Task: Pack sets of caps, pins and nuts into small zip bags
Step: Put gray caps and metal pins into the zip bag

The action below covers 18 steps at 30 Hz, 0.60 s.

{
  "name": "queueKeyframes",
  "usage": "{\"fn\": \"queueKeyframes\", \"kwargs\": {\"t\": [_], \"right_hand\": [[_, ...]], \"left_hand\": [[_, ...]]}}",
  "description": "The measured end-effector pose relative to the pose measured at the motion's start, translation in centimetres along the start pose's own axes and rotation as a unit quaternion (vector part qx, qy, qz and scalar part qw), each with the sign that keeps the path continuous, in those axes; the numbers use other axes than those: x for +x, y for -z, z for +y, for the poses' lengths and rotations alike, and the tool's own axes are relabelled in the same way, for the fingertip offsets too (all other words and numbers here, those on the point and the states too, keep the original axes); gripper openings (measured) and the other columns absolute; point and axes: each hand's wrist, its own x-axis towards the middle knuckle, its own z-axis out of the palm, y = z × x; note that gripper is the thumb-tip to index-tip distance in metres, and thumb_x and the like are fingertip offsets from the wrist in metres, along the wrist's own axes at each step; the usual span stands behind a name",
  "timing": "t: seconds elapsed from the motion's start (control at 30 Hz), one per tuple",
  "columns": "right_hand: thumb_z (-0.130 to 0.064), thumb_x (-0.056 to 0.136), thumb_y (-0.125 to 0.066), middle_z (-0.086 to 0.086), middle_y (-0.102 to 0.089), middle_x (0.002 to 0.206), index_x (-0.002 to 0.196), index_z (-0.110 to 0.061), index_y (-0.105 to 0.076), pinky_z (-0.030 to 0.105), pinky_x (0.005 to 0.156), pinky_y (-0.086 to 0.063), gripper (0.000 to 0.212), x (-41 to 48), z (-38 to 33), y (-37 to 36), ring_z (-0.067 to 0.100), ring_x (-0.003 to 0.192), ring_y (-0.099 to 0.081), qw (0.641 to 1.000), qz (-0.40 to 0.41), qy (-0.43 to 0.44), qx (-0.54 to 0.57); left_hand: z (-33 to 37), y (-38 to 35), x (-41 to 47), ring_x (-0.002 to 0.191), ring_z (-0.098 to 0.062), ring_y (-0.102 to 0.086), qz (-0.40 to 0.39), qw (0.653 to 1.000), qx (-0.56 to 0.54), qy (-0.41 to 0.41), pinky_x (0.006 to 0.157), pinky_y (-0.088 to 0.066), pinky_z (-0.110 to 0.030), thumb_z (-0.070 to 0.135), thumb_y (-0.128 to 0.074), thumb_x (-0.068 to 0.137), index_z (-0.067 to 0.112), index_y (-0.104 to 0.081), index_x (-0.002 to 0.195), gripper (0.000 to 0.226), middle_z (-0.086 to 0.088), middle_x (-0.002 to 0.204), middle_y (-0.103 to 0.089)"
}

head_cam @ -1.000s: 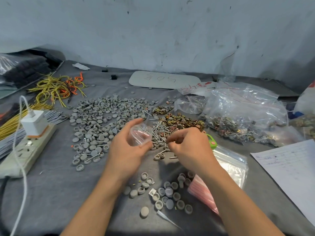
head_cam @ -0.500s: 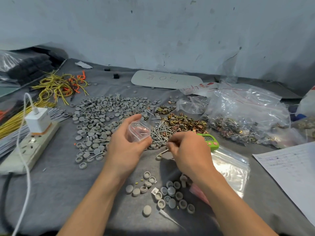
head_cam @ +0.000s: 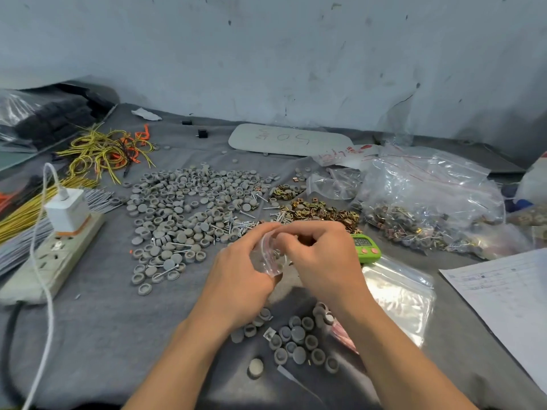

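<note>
- We hold a small zip bag (head_cam: pixel 268 257) between both hands, raised a little over the grey table (head_cam: pixel 97 327).
- Our left hand (head_cam: pixel 239 279) grips the bag from below and behind, fingers curled round the clear plastic.
- Our right hand (head_cam: pixel 322 261) is closed at the bag's red-lined mouth, its fingertips (head_cam: pixel 281 239) pinched there; we cannot tell whether they hold a part.
- Beyond the left hand spreads the big pile of grey caps (head_cam: pixel 183 208).
- Just beyond both hands lie the pins (head_cam: pixel 245 221), and past the right hand sits the heap of brass-coloured nuts (head_cam: pixel 319 210).
- Under our wrists, nearer to us, a small cluster of caps (head_cam: pixel 296 338) rests on the table.
- Right beside the right hand, partly hidden by it, sits a green timer (head_cam: pixel 367 247); a flat stack of empty zip bags (head_cam: pixel 399 294) lies further right.
- Far right of the hands is a large clear bag of packed sets (head_cam: pixel 429 202) and a paper sheet (head_cam: pixel 503 294).
- Far left of the hands lies a power strip (head_cam: pixel 50 258) with a white charger (head_cam: pixel 66 213).
</note>
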Motion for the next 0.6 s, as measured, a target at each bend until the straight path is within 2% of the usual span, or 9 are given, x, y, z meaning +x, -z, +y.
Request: {"fn": "queueKeyframes", "kwargs": {"t": [0.03,0.1,0.17,0.2,0.27,0.33,0.43,0.53,0.6], "right_hand": [[-0.019,0.087,-0.070,-0.020,-0.074,0.069,0.085,-0.035,-0.084,0.014,0.053,-0.045,0.021,0.1,0.1,0.3,0.001,0.057,-0.063,0.999,0.023,-0.015,0.025],[-0.017,0.088,-0.070,-0.018,-0.075,0.073,0.086,-0.036,-0.083,0.016,0.052,-0.047,0.023,0.5,0.6,1.0,0.002,0.057,-0.063,0.995,0.058,-0.058,0.055],[-0.010,0.089,-0.067,-0.020,-0.077,0.083,0.090,-0.036,-0.083,0.016,0.061,-0.052,0.031,0.7,0.9,1.4,0.000,0.070,-0.070,0.992,0.049,-0.102,0.061],[-0.004,0.089,-0.064,-0.020,-0.078,0.089,0.096,-0.036,-0.082,0.017,0.069,-0.055,0.036,0.7,1.1,1.5,-0.002,0.079,-0.072,0.991,0.022,-0.119,0.062],[0.006,0.089,-0.060,-0.016,-0.079,0.101,0.113,-0.030,-0.079,0.026,0.087,-0.060,0.047,0.7,1.2,1.5,-0.001,0.096,-0.073,0.987,-0.059,-0.129,0.081],[0.010,0.090,-0.059,-0.008,-0.079,0.111,0.124,-0.023,-0.073,0.032,0.096,-0.059,0.050,0.4,1.0,1.1,0.008,0.107,-0.073,0.973,-0.136,-0.105,0.156],[0.001,0.093,-0.067,0.002,-0.079,0.110,0.120,-0.019,-0.074,0.028,0.088,-0.058,0.034,-0.1,0.4,0.7,0.019,0.107,-0.074,0.952,-0.160,-0.069,0.252],[-0.001,0.088,-0.075,0.005,-0.080,0.092,0.104,-0.017,-0.081,0.022,0.073,-0.055,0.023,-0.3,0.2,0.7,0.013,0.081,-0.074,0.965,-0.079,-0.079,0.239],[0.000,0.085,-0.077,0.005,-0.077,0.076,0.086,-0.012,-0.082,0.019,0.062,-0.052,0.014,-0.2,0.3,1.1,0.009,0.065,-0.067,0.969,-0.030,-0.095,0.224]], "left_hand": [[0.0,0.1,0.0,0.101,0.004,-0.062,0.008,1.000,0.007,0.001,0.076,-0.044,-0.013,0.020,-0.082,0.079,0.063,-0.051,0.131,0.074,0.032,0.114,-0.065],[0.0,0.5,0.0,0.103,0.016,-0.053,0.028,0.999,0.026,-0.012,0.079,-0.033,-0.006,0.033,-0.084,0.082,0.061,-0.051,0.135,0.069,0.037,0.116,-0.057],[0.2,0.6,-0.1,0.104,0.030,-0.045,0.029,0.999,0.012,-0.026,0.080,-0.031,-0.005,0.038,-0.083,0.082,0.061,-0.051,0.136,0.067,0.044,0.113,-0.052],[0.3,0.7,-0.1,0.106,0.031,-0.044,0.025,0.999,-0.008,-0.030,0.082,-0.033,-0.006,0.037,-0.083,0.083,0.062,-0.051,0.135,0.067,0.045,0.114,-0.053],[0.5,0.9,0.1,0.111,0.022,-0.053,-0.003,0.997,-0.076,-0.029,0.092,-0.044,-0.015,0.030,-0.082,0.084,0.063,-0.054,0.133,0.066,0.041,0.119,-0.058],[0.8,0.9,0.3,0.118,0.004,-0.062,-0.056,0.982,-0.180,-0.034,0.100,-0.053,-0.031,0.021,-0.079,0.088,0.057,-0.060,0.132,0.060,0.026,0.129,-0.065],[1.3,1.0,0.4,0.123,-0.006,-0.063,-0.084,0.956,-0.278,-0.037,0.099,-0.055,-0.027,0.027,-0.071,0.088,0.047,-0.068,0.127,0.044,0.017,0.135,-0.066],[1.1,0.9,0.4,0.118,-0.007,-0.067,-0.049,0.958,-0.283,-0.015,0.095,-0.055,-0.030,0.033,-0.072,0.087,0.042,-0.072,0.123,0.037,0.013,0.127,-0.071],[1.0,0.9,0.4,0.099,-0.005,-0.072,0.015,0.956,-0.292,0.006,0.083,-0.055,-0.025,0.034,-0.080,0.082,0.035,-0.077,0.113,0.030,0.006,0.108,-0.078]]}}
